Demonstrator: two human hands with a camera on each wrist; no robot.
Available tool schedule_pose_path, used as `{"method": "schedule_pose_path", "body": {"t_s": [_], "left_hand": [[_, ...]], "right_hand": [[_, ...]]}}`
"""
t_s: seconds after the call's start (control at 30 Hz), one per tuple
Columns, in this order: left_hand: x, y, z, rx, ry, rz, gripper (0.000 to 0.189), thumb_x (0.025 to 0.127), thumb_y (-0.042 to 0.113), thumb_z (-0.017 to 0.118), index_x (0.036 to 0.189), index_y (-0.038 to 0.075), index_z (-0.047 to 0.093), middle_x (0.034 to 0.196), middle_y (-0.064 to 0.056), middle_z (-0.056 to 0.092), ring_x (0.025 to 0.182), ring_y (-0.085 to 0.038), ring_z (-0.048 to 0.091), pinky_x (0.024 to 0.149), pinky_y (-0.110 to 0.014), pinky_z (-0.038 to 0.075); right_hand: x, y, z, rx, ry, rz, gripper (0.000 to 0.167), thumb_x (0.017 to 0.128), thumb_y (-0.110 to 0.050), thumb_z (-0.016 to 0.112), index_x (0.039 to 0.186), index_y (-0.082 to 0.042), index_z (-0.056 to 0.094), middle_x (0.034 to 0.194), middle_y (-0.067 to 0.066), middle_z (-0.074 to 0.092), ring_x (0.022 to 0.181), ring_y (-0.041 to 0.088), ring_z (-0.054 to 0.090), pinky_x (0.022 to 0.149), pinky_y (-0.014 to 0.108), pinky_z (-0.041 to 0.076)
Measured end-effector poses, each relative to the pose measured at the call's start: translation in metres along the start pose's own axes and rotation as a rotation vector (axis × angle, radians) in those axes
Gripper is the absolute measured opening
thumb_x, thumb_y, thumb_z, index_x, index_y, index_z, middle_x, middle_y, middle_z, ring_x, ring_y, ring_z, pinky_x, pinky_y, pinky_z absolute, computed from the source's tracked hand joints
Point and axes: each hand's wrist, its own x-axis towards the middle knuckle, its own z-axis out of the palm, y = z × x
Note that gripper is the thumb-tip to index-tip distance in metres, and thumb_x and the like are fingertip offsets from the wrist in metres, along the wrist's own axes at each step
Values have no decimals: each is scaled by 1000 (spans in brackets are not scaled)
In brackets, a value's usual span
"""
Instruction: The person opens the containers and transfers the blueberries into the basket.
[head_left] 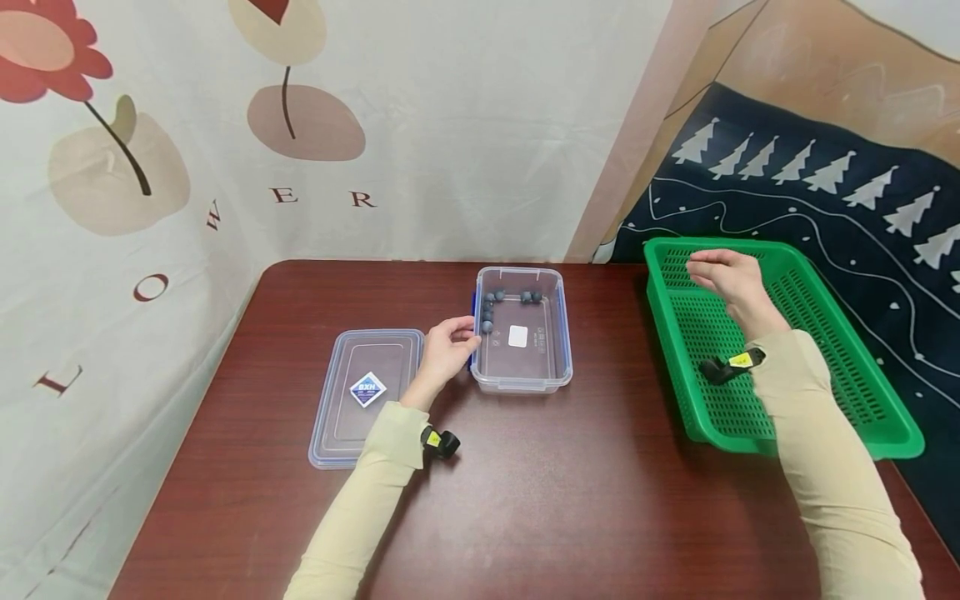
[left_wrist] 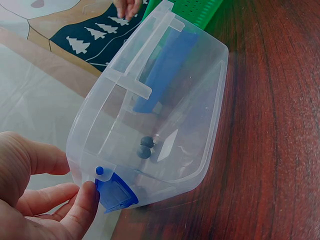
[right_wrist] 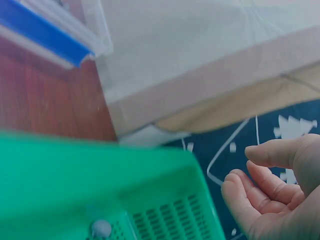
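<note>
A clear plastic box (head_left: 525, 367) with blue side latches stands uncovered on the table. Several small dark grey-blue balls (head_left: 487, 317) lie in it along its left and far sides. My left hand (head_left: 448, 350) holds the box's left side, thumb and fingers at the blue latch (left_wrist: 116, 192). Over the green basket (head_left: 697, 425) hovers my right hand (head_left: 731, 287), its fingers loosely bent. In the right wrist view a gap shows between thumb and fingertips, with nothing there. One small grey ball (right_wrist: 101, 229) appears inside the basket.
A clear lid (head_left: 345, 433) with a blue-edged diamond label lies left of the box. The basket stands at the table's right edge. Behind the brown table (head_left: 570, 500) hangs a pale printed cloth (head_left: 465, 125); a navy tree-patterned cloth (head_left: 810, 217) is at the right.
</note>
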Motion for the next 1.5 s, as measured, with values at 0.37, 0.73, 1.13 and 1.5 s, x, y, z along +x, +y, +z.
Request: {"method": "schedule_pose_path", "body": {"t_s": [0.37, 0.73, 1.13, 1.5], "left_hand": [[1, -2, 1, 11, 3, 13, 32, 80, -4, 65, 111, -9, 62, 96, -24, 66, 89, -33, 64, 81, -36, 55], [0, -2, 1, -26, 5, 1, 32, 80, -6, 64, 111, -10, 62, 97, -26, 66, 90, -34, 65, 81, -34, 55], [2, -3, 1, -30, 1, -6, 32, 81, -4, 64, 112, -10, 62, 97, -25, 66, 90, -33, 65, 82, -34, 55], [1, 0, 0, 0, -7, -9, 32, 81, -3, 64, 113, -8, 62, 98, -24, 66, 90, -33, 65, 82, -35, 55]], "right_hand": [[-3, -16, 44, -5, -68, -70, 11, 86, -2, 65, 93, -10, 67, 80, -11, 65, 79, 3, 64, 78, 20, 54], [-1, -24, 98, -59, -124, -83, 22, 88, -3, 62, 108, 6, 60, 81, -7, 63, 74, 3, 62, 78, 19, 54], [-2, -12, 153, -90, -171, -81, 25, 87, -4, 64, 109, 8, 61, 88, 3, 63, 80, 13, 62, 93, 37, 49], [-11, 6, 199, -91, -214, -111, 23, 84, -2, 67, 103, 9, 63, 80, 1, 64, 74, 10, 62, 85, 35, 54]]}}
